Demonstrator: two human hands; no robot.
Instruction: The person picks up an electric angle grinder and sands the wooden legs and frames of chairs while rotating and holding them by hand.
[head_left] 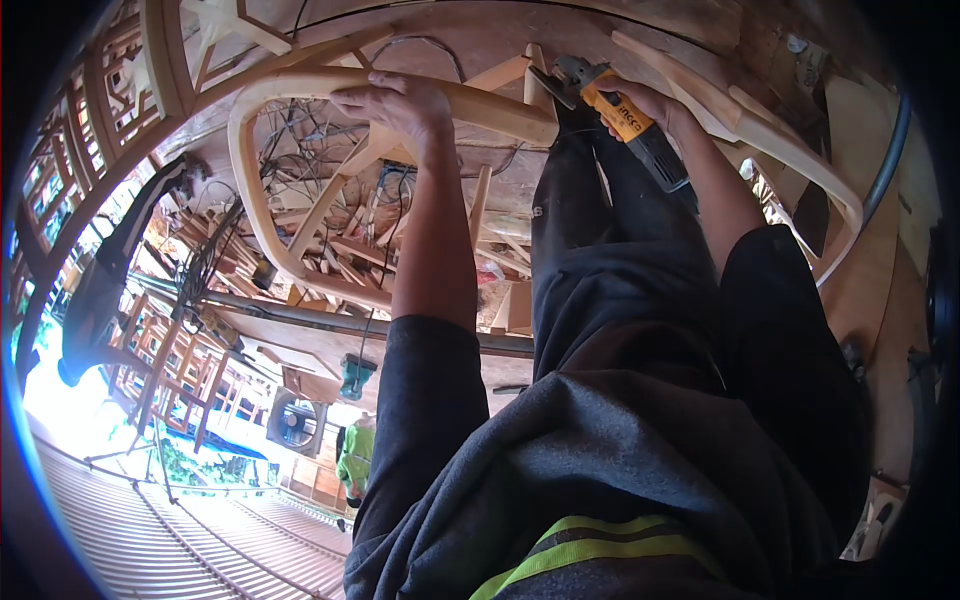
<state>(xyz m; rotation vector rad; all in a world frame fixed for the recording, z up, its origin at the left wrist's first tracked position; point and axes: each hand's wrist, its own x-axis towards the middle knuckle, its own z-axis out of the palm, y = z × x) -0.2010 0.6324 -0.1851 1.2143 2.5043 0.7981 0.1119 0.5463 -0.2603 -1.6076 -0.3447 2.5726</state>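
My left hand (400,103) presses down on a curved, light wooden frame (490,110), its fingers bent over the top rail. The rail's right end reaches my dark trouser legs. My right hand (650,102) is wrapped round the body of a yellow and black angle grinder (625,117). The grinder's head and disc (553,88) point up and left, close to the rail's right end. I cannot tell whether the disc touches the wood or spins.
Another curved wooden piece (800,155) lies at the right beside a dark hose (888,165). Wood scraps (375,245) and tangled cables (300,135) litter the floor. Stacked wooden frames (100,120) stand at the left. A person in dark clothes (95,300) and one in bright green (356,458) are beyond.
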